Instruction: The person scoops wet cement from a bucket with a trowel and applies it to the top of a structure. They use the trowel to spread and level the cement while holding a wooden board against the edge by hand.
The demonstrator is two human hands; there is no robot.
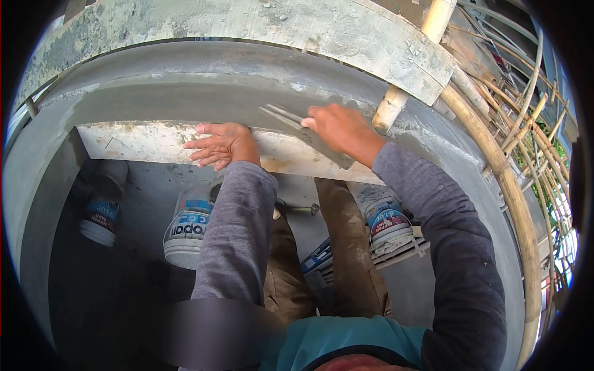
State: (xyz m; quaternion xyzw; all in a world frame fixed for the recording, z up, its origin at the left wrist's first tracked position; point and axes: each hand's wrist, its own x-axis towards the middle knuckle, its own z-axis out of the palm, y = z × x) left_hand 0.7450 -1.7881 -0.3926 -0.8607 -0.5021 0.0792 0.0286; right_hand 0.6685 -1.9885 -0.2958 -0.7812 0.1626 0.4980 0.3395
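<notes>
My right hand is closed round the handle of a plastering trowel. The trowel's flat blade slants over the wet grey plaster on the ledge and overlaps the upper edge of a pale board. Against the face of that board rests my left hand, its fingers spread and nothing in them. The board runs along the near side of the plastered ledge, smeared with cement.
Below the board stand a white bucket, a paint pail and another pail in shadow at left. A thick concrete-crusted plank crosses above. Bamboo poles line the right side.
</notes>
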